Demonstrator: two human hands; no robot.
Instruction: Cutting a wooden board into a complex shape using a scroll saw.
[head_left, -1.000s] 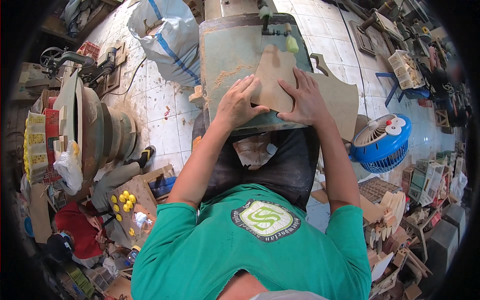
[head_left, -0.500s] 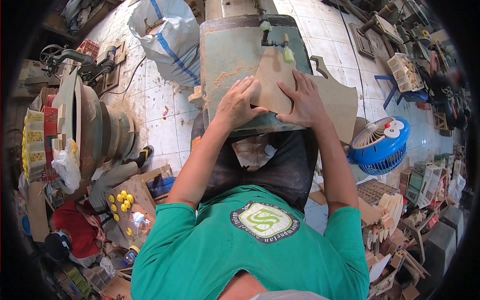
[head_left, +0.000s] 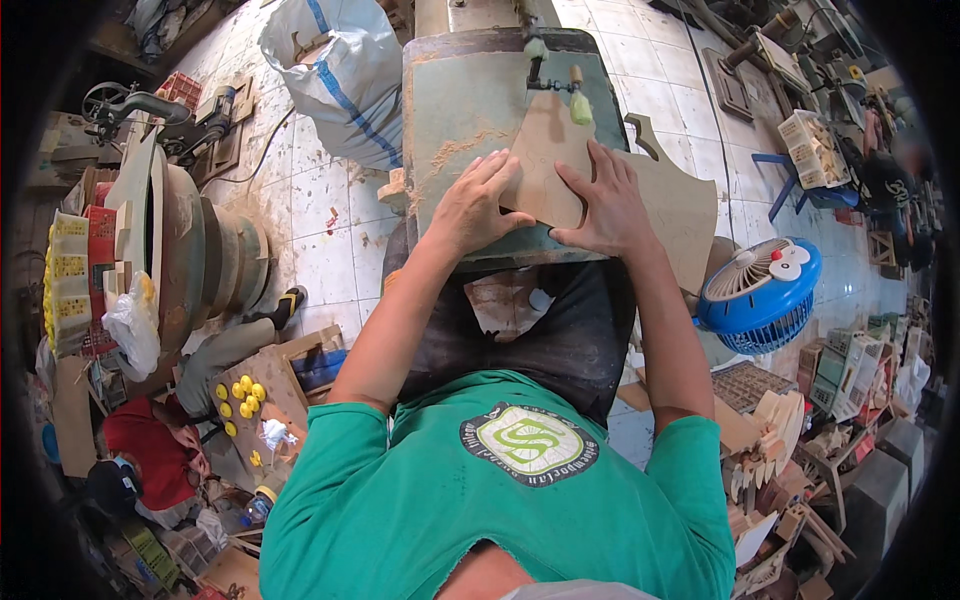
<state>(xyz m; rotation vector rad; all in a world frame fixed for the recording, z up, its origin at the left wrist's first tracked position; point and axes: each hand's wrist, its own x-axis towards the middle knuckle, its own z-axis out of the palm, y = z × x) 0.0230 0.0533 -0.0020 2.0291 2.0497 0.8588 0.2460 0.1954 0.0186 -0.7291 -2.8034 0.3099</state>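
A tan flat board (head_left: 542,190) with faint outlines lies on the worn green metal table (head_left: 445,85) of a machine, whose thin arm with a pale green part (head_left: 581,110) overhangs it. My left hand (head_left: 477,205) rests over the board's left edge, fingers extended and thumb out. My right hand (head_left: 605,208) lies on its right side, fingers spread. Beside and under the right hand is a larger cut board (head_left: 680,220) with a notched upper edge, reaching past the table's right side. Sawdust is scattered on the table's left.
A white woven sack (head_left: 330,90) stands left of the table, a blue fan (head_left: 757,300) to the right. A person in red (head_left: 150,440) sits at lower left beside a board with several yellow discs (head_left: 245,400). Another person (head_left: 890,185) is at the far right, among crates and tools.
My hands and the board have shifted only very slightly. The person at the far right shows more than a second ago.
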